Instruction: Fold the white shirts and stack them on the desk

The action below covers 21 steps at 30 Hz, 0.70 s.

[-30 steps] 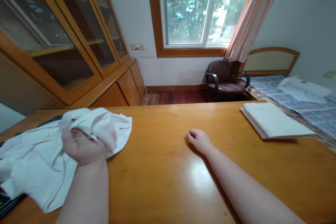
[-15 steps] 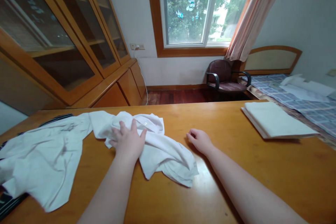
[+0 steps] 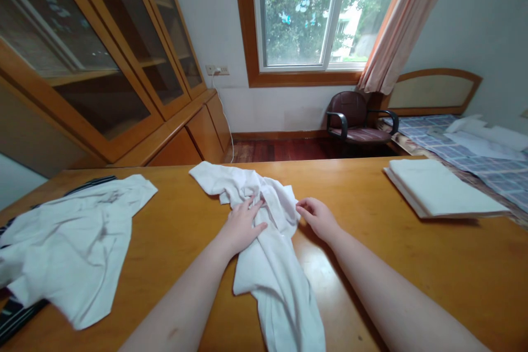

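A crumpled white shirt point(image 3: 272, 264) lies stretched over the wooden table point(image 3: 177, 264) in front of me, one end reaching toward the bottom edge. My left hand point(image 3: 245, 225) rests on its upper part with the fingers spread. At the shirt's right edge, my right hand point(image 3: 317, 217) is closed in a pinch, its fingertips on the cloth. Further left lies another white garment point(image 3: 86, 231), flat but wrinkled, with black striped cloth point(image 3: 20, 319) showing from under it.
A stack of folded white cloth or sheets point(image 3: 445, 187) sits at the table's right side. Beyond the far edge stand a dark red armchair point(image 3: 350, 115) and a bed point(image 3: 433, 126). A glass-door cabinet point(image 3: 124, 55) rises at the left.
The shirt has come right, away from the other white garment, with my left hand on it. My right hand, earlier apart from the cloth, now touches its edge.
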### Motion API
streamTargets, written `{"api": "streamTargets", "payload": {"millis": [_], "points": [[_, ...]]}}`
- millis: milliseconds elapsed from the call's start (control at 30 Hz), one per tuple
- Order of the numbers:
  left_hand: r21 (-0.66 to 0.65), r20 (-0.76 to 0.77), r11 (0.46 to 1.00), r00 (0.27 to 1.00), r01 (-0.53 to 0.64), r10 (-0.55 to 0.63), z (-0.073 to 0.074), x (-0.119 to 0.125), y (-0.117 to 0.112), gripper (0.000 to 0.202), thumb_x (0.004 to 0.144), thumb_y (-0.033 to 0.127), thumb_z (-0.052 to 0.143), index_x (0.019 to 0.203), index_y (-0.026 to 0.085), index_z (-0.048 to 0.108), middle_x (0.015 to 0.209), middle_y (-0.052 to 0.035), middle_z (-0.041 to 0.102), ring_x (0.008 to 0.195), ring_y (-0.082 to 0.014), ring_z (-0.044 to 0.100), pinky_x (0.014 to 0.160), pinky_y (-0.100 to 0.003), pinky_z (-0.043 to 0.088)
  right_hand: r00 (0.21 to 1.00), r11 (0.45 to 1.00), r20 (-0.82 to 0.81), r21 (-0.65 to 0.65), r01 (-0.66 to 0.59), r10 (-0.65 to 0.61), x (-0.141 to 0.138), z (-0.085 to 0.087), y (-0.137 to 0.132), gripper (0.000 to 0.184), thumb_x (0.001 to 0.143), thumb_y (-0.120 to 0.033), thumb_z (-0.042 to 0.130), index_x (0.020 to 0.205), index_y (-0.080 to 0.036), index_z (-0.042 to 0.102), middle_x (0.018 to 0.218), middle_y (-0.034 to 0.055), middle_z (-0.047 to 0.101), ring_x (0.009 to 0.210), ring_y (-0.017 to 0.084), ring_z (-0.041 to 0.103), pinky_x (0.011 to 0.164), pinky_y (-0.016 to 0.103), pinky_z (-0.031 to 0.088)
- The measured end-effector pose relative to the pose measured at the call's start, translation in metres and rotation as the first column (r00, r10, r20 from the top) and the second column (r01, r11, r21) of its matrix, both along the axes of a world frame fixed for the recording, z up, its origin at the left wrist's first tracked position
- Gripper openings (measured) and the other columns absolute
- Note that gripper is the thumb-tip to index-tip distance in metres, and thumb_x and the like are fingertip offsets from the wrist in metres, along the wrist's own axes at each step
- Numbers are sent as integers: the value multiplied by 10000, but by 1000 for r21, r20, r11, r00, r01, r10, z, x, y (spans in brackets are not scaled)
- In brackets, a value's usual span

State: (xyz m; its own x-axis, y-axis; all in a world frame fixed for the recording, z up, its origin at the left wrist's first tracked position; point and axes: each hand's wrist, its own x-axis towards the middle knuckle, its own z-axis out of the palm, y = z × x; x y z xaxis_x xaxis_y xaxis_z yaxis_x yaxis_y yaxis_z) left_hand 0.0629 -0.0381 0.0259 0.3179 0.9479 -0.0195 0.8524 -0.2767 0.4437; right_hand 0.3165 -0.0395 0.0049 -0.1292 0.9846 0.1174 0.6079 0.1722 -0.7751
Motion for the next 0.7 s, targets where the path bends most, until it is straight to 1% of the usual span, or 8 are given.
{"api": "streamTargets", "payload": {"millis": [67, 133, 233, 333, 433, 533, 633, 700], "points": [[-17, 180, 996, 980, 88, -83, 8, 0, -1, 521, 784, 411, 564, 1285, 271, 530, 1310, -103, 519, 1201, -286, 467, 1017, -398, 328, 997, 998, 51, 9, -64, 63, 1, 4, -1, 290, 817, -463, 545, 842, -191, 640, 764, 15, 592, 700, 153, 527, 658, 264, 383], [-41, 349, 999, 937, 34, -17, 9, 1, -2, 498, 770, 399, 586, 1248, 265, 551, 1108, -80, 625, 997, -242, 586, 909, -345, 415, 990, 993, 84, 21, -119, 117, 2, 7, -3, 310, 794, -488, 577, 853, -191, 646, 820, 24, 589, 742, 161, 528, 677, 267, 384], [-95, 475, 983, 861, -154, 181, 3, 1, 1, 639, 722, 414, 640, 1311, 230, 474, 822, -20, 637, 707, -193, 603, 716, -302, 453, 985, 991, 111, 19, -133, 130, 1, 9, -5, 297, 778, -477, 603, 856, -195, 653, 886, 33, 589, 771, 166, 530, 689, 268, 389], [-101, 472, 972, 850, -213, 235, -3, 0, 5, 631, 685, 405, 673, 1266, 218, 515, 689, 19, 582, 638, -177, 571, 647, -281, 432, 991, 996, 103, -6, -90, 90, -1, 6, -5, 244, 817, -418, 551, 773, -200, 653, 857, 29, 592, 766, 160, 535, 689, 262, 392], [-54, 440, 969, 866, -241, 239, -5, -3, 10, 373, 674, 367, 672, 1021, 234, 642, 691, 16, 566, 633, -168, 551, 649, -282, 438, 999, 999, -7, 2, -36, 36, 0, -1, -1, 272, 847, -371, 476, 707, -195, 628, 758, 19, 590, 736, 163, 538, 680, 263, 399], [45, 446, 951, 858, -307, 256, -4, -9, 14, 197, 692, 345, 638, 842, 218, 647, 847, -25, 597, 744, -182, 568, 728, -300, 456, 973, 997, -216, -15, 81, -82, 3, -6, 2, 248, 823, -375, 487, 766, -183, 634, 750, 21, 630, 741, 182, 559, 684, 276, 420], [66, 503, 927, 815, -368, 288, -3, -16, 18, 162, 731, 344, 587, 807, 205, 625, 887, -37, 612, 820, -196, 577, 777, -306, 450, 869, 979, -455, -36, 201, -195, 6, -5, 4, 281, 796, -404, 521, 878, -166, 646, 840, 43, 675, 802, 201, 588, 726, 294, 449], [12, 592, 919, 743, -394, 311, -5, -22, 22, 170, 756, 351, 560, 826, 202, 605, 833, -27, 628, 797, -191, 586, 768, -300, 449, 773, 955, -577, -43, 293, -263, 9, -2, 6, 311, 782, -426, 540, 913, -163, 641, 872, 56, 685, 830, 206, 600, 743, 302, 463]]}}
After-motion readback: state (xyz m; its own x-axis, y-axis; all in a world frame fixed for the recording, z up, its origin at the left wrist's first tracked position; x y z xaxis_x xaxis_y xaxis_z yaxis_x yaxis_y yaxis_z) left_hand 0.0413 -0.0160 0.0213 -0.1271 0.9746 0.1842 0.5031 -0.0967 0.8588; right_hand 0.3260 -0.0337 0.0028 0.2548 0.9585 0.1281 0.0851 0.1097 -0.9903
